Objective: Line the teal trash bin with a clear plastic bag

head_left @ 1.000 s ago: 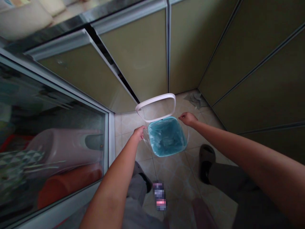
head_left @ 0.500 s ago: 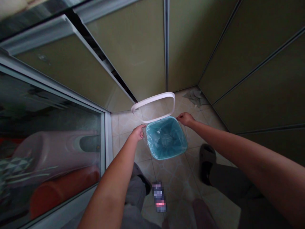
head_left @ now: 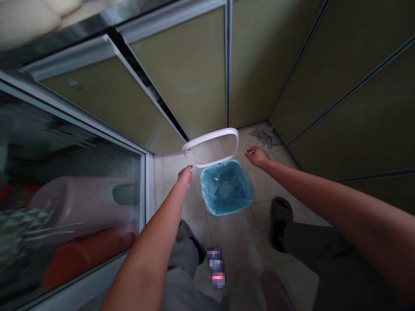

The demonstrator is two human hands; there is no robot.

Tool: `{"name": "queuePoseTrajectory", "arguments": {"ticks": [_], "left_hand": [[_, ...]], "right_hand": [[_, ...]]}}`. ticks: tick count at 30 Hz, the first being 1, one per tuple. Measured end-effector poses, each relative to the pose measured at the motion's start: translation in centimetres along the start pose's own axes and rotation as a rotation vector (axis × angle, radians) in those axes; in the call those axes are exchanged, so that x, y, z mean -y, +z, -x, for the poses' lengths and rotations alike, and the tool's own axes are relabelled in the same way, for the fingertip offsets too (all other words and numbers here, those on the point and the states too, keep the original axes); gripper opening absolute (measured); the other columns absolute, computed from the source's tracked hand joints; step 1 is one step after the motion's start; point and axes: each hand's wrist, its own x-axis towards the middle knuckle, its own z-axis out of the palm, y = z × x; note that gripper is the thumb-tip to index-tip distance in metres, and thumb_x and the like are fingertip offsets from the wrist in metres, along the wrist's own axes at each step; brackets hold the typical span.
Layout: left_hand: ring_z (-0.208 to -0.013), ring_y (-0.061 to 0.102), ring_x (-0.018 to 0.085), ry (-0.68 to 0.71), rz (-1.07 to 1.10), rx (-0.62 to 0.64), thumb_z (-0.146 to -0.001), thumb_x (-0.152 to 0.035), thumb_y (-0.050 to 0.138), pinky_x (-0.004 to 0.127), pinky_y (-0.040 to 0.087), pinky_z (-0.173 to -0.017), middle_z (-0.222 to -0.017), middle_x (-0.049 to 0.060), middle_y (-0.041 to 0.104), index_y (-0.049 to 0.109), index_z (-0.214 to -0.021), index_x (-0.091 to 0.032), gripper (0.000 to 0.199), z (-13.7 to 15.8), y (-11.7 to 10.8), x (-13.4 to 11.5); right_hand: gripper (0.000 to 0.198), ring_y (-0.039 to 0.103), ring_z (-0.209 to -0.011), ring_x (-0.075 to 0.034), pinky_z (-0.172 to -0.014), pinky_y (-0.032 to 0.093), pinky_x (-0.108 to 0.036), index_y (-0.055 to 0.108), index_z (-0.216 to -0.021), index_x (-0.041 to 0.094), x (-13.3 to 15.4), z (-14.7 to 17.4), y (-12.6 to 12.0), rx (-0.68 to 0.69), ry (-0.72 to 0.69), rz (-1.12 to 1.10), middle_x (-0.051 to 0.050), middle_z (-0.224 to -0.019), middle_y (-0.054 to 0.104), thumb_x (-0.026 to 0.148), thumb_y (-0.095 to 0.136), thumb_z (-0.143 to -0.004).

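Note:
A trash bin [head_left: 227, 188] lined with a thin, clear bluish bag stands on the floor between my feet. Its pale ring-shaped rim [head_left: 210, 137] is tilted up along the far side, against the bin's back edge. To the left of the bin is my left hand [head_left: 185, 176], apart from the bag, with the index finger stretched and the others loosely curled. My right hand [head_left: 258, 156] hovers off the bin's far right corner, fingers loosely apart and holding nothing. Bits of the bag's edge hang over the bin's sides.
Cabinet doors [head_left: 181, 65] rise behind and to the right. A grey cloth [head_left: 266, 134] lies in the far corner. At left, a glass-panelled door [head_left: 97, 203] shows pink and red containers behind it. My slippers [head_left: 281, 220] flank the bin; a pixelated patch [head_left: 215, 268] covers something nearer me.
Both hands have let go of the bag's edge and drawn outward, the left one leftward and the right one rightward. The bin and its raised rim stay in place.

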Motion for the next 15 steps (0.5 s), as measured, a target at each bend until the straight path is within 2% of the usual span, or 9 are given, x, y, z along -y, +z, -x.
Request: {"name": "queuePoseTrajectory", "arguments": {"ticks": [3, 7, 11, 15], "left_hand": [[-0.043, 0.037, 0.005, 0.04, 0.179, -0.052, -0.083, -0.045, 0.064, 0.02, 0.025, -0.044, -0.067, -0.006, 0.05, 0.06, -0.11, -0.021, 0.037, 2.1, -1.0, -2.7], [-0.05, 0.047, 0.005, 0.118, 0.281, 0.011, -0.083, -0.043, 0.066, 0.019, 0.032, -0.047, -0.078, -0.001, 0.062, 0.065, -0.114, -0.02, 0.039, 5.6, -1.4, -5.2], [-0.056, 0.056, 0.007, 0.117, 0.278, 0.027, -0.085, -0.043, 0.064, 0.019, 0.039, -0.052, -0.087, 0.002, 0.069, 0.067, -0.113, -0.02, 0.036, 8.5, -1.3, -5.4], [-0.06, 0.061, 0.009, 0.139, 0.235, 0.001, -0.084, -0.046, 0.066, 0.019, 0.039, -0.053, -0.091, 0.005, 0.073, 0.07, -0.109, -0.018, 0.038, 10.5, -1.4, -3.3]], "right_hand": [[0.037, 0.068, -0.086, -0.018, -0.078, 0.049, -0.024, 0.072, -0.126, 0.016, 3.1, 1.1, -3.3, -0.014, -0.159, -0.055, -0.009, -0.097, 0.077, 0.023, 0.06, -0.092], [0.044, 0.069, -0.082, -0.016, -0.076, 0.05, -0.022, 0.07, -0.133, 0.017, 6.6, 3.5, -6.5, 0.012, -0.353, -0.108, -0.007, -0.099, 0.078, 0.016, 0.058, -0.091], [0.035, 0.071, -0.07, -0.013, -0.07, 0.052, -0.021, 0.073, -0.125, 0.019, 7.3, 5.9, -7.6, 0.052, -0.314, -0.136, -0.004, -0.096, 0.079, 0.02, 0.06, -0.093], [0.028, 0.072, -0.064, -0.012, -0.066, 0.052, -0.019, 0.076, -0.116, 0.019, 5.7, 8.5, -7.4, 0.091, -0.255, -0.146, -0.003, -0.092, 0.079, 0.019, 0.063, -0.091]]}}
